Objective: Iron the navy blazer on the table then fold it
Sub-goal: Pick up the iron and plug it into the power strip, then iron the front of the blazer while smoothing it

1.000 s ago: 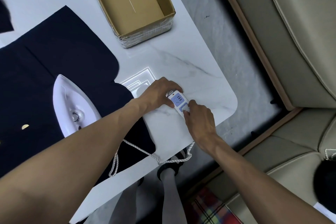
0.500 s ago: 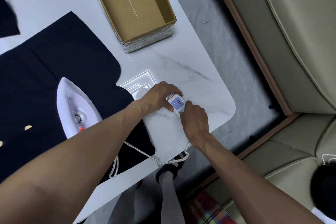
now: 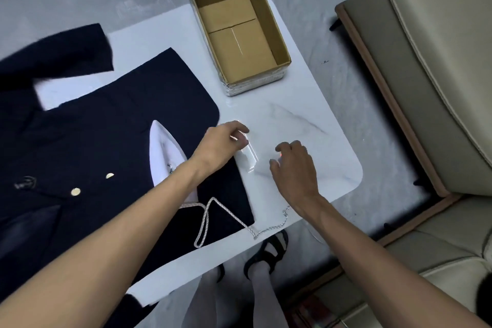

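The navy blazer [image 3: 93, 128] runs off the left edge. Back of the iron [image 3: 163, 146] is buried under the left forearm [image 3: 119, 234]. The small white gadget [image 3: 249, 158] by the left hand [image 3: 221, 144] is pure motion blur, can't tell if the fingers [image 3: 240, 128] actually grip it. The sofa [image 3: 439, 61] gets cropped on the right.

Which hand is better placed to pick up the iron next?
Probably the left hand: it sits right beside the iron lying on the blazer, though it pinches the white socket block. The right hand hovers free but farther off, beyond that block.
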